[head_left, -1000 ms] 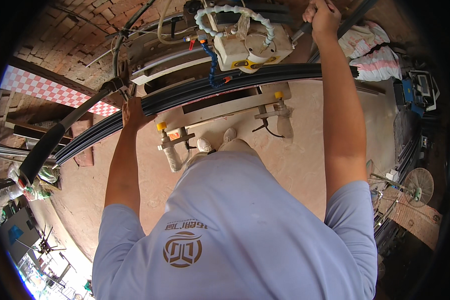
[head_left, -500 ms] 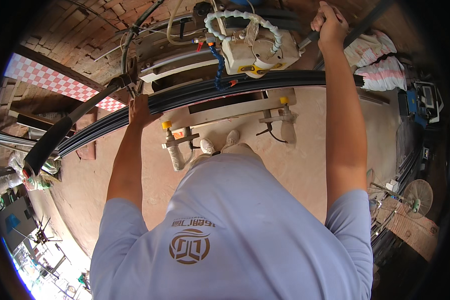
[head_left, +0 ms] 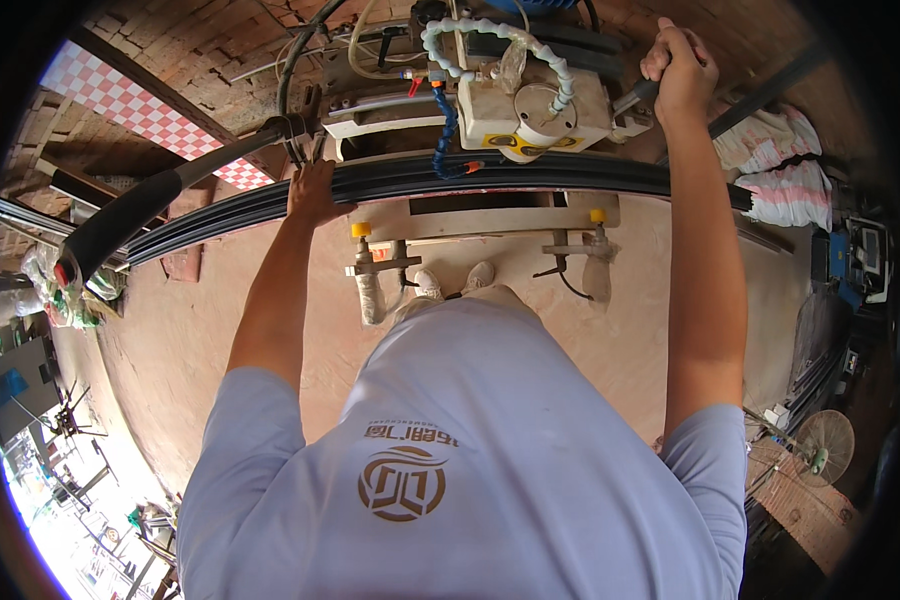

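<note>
A dark handle is gripped by the right hand, right of the white machine head; along its near side, a black profile is touched by the spread left hand.

Workshop: machine, long black profiles

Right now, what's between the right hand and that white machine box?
In the head view, a lever runs between the right hand and white box.
</note>
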A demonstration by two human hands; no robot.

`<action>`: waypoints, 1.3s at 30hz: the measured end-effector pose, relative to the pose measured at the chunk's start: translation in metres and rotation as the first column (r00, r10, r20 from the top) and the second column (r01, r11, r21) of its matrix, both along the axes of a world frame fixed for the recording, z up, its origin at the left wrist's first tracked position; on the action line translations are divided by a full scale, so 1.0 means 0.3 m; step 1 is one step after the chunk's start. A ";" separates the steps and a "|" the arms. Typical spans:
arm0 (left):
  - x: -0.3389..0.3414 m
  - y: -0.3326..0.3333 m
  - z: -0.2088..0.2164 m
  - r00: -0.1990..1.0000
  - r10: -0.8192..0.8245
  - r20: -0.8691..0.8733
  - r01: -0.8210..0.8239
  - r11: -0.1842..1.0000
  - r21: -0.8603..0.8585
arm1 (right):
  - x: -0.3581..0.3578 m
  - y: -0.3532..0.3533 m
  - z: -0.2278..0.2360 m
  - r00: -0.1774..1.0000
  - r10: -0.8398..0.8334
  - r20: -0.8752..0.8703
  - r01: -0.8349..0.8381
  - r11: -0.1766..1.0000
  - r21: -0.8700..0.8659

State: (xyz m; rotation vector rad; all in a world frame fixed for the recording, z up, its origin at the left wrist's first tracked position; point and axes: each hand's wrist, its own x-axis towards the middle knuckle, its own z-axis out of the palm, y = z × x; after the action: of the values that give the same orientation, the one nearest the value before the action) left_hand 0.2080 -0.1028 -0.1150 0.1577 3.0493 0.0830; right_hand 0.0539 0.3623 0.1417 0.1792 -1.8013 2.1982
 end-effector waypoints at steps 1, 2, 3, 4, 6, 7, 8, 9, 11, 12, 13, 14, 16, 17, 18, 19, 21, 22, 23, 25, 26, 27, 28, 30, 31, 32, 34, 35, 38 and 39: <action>0.000 0.001 0.003 1.000 0.002 -0.003 -0.002 1.000 -0.002 | 0.004 -0.017 0.002 1.000 0.003 -0.006 -0.003 1.000 0.003; 0.001 0.003 0.007 1.000 0.003 -0.006 -0.003 1.000 -0.004 | 0.008 -0.032 0.003 1.000 0.005 -0.010 -0.005 1.000 0.007; 0.001 0.002 0.009 1.000 0.003 -0.004 -0.003 1.000 0.006 | 0.011 -0.047 0.004 1.000 0.009 -0.008 -0.009 1.000 0.007; 0.000 0.001 0.012 1.000 0.002 -0.001 -0.002 1.000 0.016 | 0.012 -0.060 0.005 1.000 0.013 -0.005 -0.013 1.000 0.007; 0.004 0.001 0.014 1.000 0.003 -0.007 -0.003 1.000 0.024 | 0.016 -0.085 0.002 1.000 0.016 0.006 -0.016 1.000 -0.004; 0.005 0.003 0.014 1.000 0.006 -0.019 -0.006 1.000 0.021 | 0.016 -0.095 0.002 1.000 0.016 0.012 -0.016 1.000 -0.014; 0.006 0.004 0.013 0.999 0.009 -0.031 -0.008 1.000 0.019 | 0.018 -0.106 0.001 1.000 0.016 0.018 -0.016 1.000 -0.024; 0.004 0.002 0.014 1.000 0.000 -0.028 0.000 1.000 0.027 | 0.020 -0.116 0.002 0.999 0.031 0.013 -0.030 0.999 -0.019; 0.002 0.001 0.013 1.000 0.006 -0.010 -0.005 1.000 0.024 | 0.025 -0.138 0.007 0.998 0.057 0.002 -0.057 0.998 -0.009; 0.000 0.001 0.012 1.000 0.005 -0.005 -0.005 1.000 0.027 | 0.030 -0.150 0.010 0.999 0.033 0.016 -0.033 0.999 -0.010; 0.000 0.001 0.012 1.000 0.004 -0.004 -0.004 1.000 0.022 | 0.034 -0.166 0.012 0.999 0.009 0.031 -0.009 1.000 -0.011; -0.001 0.002 0.011 1.000 0.002 -0.002 -0.002 1.000 0.019 | 0.038 -0.181 0.015 0.999 -0.014 0.047 0.015 1.000 -0.011; 0.000 0.002 0.010 1.000 0.004 0.005 -0.004 1.000 0.006 | 0.050 -0.202 0.021 0.999 0.029 0.025 -0.028 0.999 -0.018; -0.002 0.002 0.009 1.000 0.009 0.009 -0.009 1.000 -0.003 | 0.054 -0.213 0.022 0.999 0.050 0.014 -0.050 0.999 -0.021; -0.003 0.003 0.009 1.000 0.012 0.007 -0.012 1.000 -0.006 | 0.056 -0.224 0.023 0.999 0.042 0.003 -0.042 0.999 -0.018; -0.003 0.003 0.007 1.000 0.010 0.007 -0.010 1.000 -0.010 | 0.058 -0.236 0.022 0.999 0.036 -0.007 -0.036 0.999 -0.015; -0.003 0.003 0.005 1.000 0.002 -0.008 -0.002 1.000 -0.002 | 0.060 -0.255 0.020 0.999 0.039 -0.015 -0.040 0.999 -0.008; -0.003 0.001 0.004 1.000 0.003 0.000 -0.003 1.000 -0.008 | 0.062 -0.263 0.019 0.999 0.049 -0.015 -0.049 0.999 -0.006; -0.003 0.001 0.003 1.000 0.001 0.002 -0.001 1.000 -0.008 | 0.062 -0.270 0.019 0.998 0.058 -0.015 -0.058 0.998 -0.004; -0.005 0.001 0.001 1.000 -0.001 0.006 0.001 1.000 -0.004 | 0.063 -0.290 0.017 0.999 0.038 -0.008 -0.038 0.999 0.014; -0.006 0.000 0.000 1.000 -0.001 0.009 0.001 1.000 -0.001 | 0.064 -0.300 0.016 1.000 0.027 -0.005 -0.027 0.999 0.024; -0.007 0.000 -0.001 1.000 -0.002 0.013 0.002 1.000 0.002 | 0.065 -0.308 0.016 1.000 0.022 -0.009 -0.022 1.000 0.021; -0.008 0.000 -0.002 1.000 -0.002 0.010 0.002 1.000 -0.004 | 0.066 -0.316 0.015 1.000 0.018 -0.011 -0.018 1.000 0.020; -0.008 0.000 -0.003 1.000 0.000 0.004 0.000 1.000 -0.014 | 0.068 -0.330 0.012 1.000 0.017 -0.019 -0.017 1.000 0.014; -0.009 0.000 -0.004 1.000 -0.004 -0.002 0.004 1.000 -0.017 | 0.068 -0.335 0.010 1.000 0.018 -0.025 -0.018 1.000 0.011; -0.009 0.000 -0.003 1.000 -0.008 -0.009 0.008 1.000 -0.017 | 0.068 -0.340 0.009 0.999 0.020 -0.030 -0.019 1.000 0.008; -0.005 0.001 -0.002 1.000 -0.009 -0.002 0.009 1.000 -0.019 | 0.068 -0.343 0.008 0.998 0.055 -0.027 -0.055 0.998 -0.004; -0.006 0.002 0.000 1.000 -0.005 0.008 0.006 1.000 -0.021 | 0.067 -0.345 0.007 0.997 0.072 -0.026 -0.073 0.997 -0.009; -0.007 0.003 0.004 1.000 -0.005 0.008 0.005 1.000 -0.028 | 0.065 -0.354 0.003 0.998 0.062 -0.025 -0.062 0.998 -0.011; -0.008 0.004 0.005 1.000 -0.007 0.005 0.007 1.000 -0.030 | 0.065 -0.356 0.003 0.997 0.067 -0.024 -0.067 0.998 -0.016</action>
State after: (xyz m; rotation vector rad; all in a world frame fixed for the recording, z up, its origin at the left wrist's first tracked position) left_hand 0.2057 -0.1017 -0.1136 0.1659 3.0428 0.0378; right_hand 0.0734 0.2555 0.1425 0.2639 -1.7889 2.2467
